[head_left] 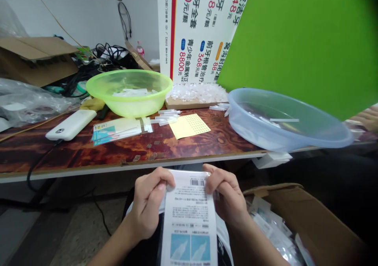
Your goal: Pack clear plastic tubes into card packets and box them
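Note:
Both my hands hold one white printed plastic pouch (189, 222) below the table's front edge, over my lap. My left hand (149, 203) pinches its top left corner with closed fingers. My right hand (226, 197) pinches the top right corner the same way. The pouch shows a barcode at the top, small text, and two blue pictures lower down. Its bottom end runs out of the picture.
On the wooden table (88, 151) stand a green basin (130, 90) and a blue basin (283, 120), each holding small white pieces. Between them lie a yellow sticker sheet (189, 125), flat pouches (118, 130) and a white power bank (71, 124). A cardboard box (298, 222) of packets sits at my right.

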`<state>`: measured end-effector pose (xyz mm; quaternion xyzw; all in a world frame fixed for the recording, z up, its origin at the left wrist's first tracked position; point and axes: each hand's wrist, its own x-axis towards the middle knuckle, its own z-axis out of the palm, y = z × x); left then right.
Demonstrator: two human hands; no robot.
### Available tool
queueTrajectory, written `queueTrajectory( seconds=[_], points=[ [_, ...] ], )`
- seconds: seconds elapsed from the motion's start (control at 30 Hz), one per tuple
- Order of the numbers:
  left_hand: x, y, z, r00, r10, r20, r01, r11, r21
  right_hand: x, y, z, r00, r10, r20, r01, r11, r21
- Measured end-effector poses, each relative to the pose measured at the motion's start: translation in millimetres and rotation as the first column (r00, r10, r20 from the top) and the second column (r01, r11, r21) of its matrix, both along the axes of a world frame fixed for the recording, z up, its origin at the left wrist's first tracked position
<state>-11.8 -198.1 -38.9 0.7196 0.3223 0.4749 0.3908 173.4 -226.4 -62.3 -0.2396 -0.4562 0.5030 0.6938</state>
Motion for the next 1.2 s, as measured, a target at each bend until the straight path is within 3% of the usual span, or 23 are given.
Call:
queueTrajectory(
  seconds=[0.13, 0.3, 0.43, 0.53, 0.6, 0.7, 0.77, 0.97, 1.13, 1.2],
  points=[
    [7, -7, 1.4, 1.000, -0.022, 0.012, 0.024, 0.993, -0.118, -5, -2, 5.9, 0.997, -0.029, -0.075, 0.023, 0.997, -0.078],
    [9, -13, 2.1, 0.993, -0.085, 0.084, 0.106, 0.954, -0.280, -12, -6, 13.6, 0.973, 0.003, -0.231, -0.038, 0.989, -0.145],
    [10, -18, 6.7, 0.986, -0.073, 0.152, 0.128, 0.910, -0.393, -12, -5, 15.4, 0.964, 0.025, -0.264, -0.063, 0.989, -0.135],
    [12, -23, 11.7, 0.984, -0.023, 0.178, 0.102, 0.888, -0.448, -10, -7, 16.5, 0.963, -0.048, -0.266, 0.011, 0.990, -0.140],
    [13, -25, 13.9, 0.987, 0.038, 0.158, 0.031, 0.910, -0.413, -11, -10, 18.6, 0.978, -0.068, -0.195, 0.034, 0.984, -0.173],
    [15, -25, 14.5, 0.986, 0.109, 0.124, -0.065, 0.946, -0.317, -17, -18, 24.5, 0.996, -0.077, 0.038, 0.085, 0.956, -0.279],
    [15, -26, 13.4, 0.985, 0.119, 0.125, -0.077, 0.950, -0.301, -21, -21, 29.0, 0.988, -0.099, 0.119, 0.133, 0.937, -0.324],
    [17, -29, 10.6, 0.972, 0.187, 0.143, -0.135, 0.941, -0.310, -19, -17, 30.3, 0.996, -0.087, -0.029, 0.073, 0.944, -0.321],
    [17, -28, 16.6, 0.958, 0.208, 0.198, -0.145, 0.946, -0.289, -11, -16, 22.5, 0.967, -0.243, -0.077, 0.221, 0.949, -0.224],
    [18, -28, 18.9, 0.941, 0.253, 0.224, -0.182, 0.938, -0.297, -11, -19, 22.4, 0.978, -0.206, -0.042, 0.196, 0.964, -0.180]
  ],
)
